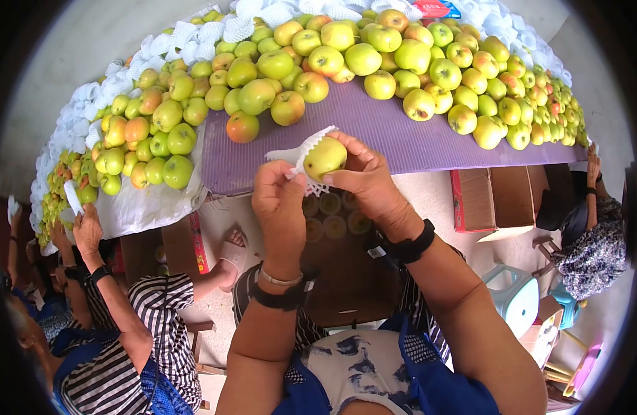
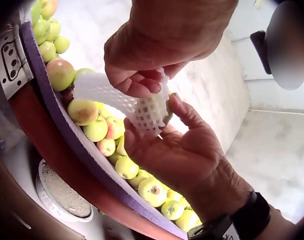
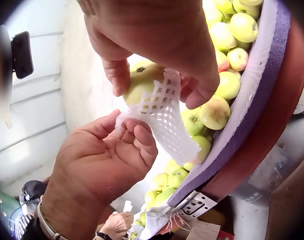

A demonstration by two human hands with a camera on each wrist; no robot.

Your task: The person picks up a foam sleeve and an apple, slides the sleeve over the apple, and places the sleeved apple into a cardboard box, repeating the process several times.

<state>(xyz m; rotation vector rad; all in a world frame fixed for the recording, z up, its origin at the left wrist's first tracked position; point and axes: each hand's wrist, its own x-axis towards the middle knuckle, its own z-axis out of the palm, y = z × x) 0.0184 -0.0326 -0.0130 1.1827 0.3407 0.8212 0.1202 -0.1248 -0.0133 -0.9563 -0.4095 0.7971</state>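
A yellow-green apple [image 1: 325,158] is held above the near edge of the table, partly inside a white foam net sleeve [image 3: 164,97]. My right hand [image 1: 367,181] grips the apple between thumb and fingers, with the stem hollow showing in the right wrist view. On the other side, my left hand [image 1: 280,207] pinches the rim of the net with thumb and fingertips. The loose end of the sleeve [image 2: 99,90] sticks out away from the apple. Below both hands, several apples in nets [image 1: 334,227] lie in an open cardboard box [image 1: 346,294].
Loose apples [image 1: 263,90] are heaped across the purple-padded table [image 1: 263,159], with white foam nets [image 1: 173,45] piled behind. More people work at the left [image 1: 125,339] and right [image 1: 595,235]. An open box [image 1: 498,197] and a plastic stool [image 1: 512,297] stand at the right.
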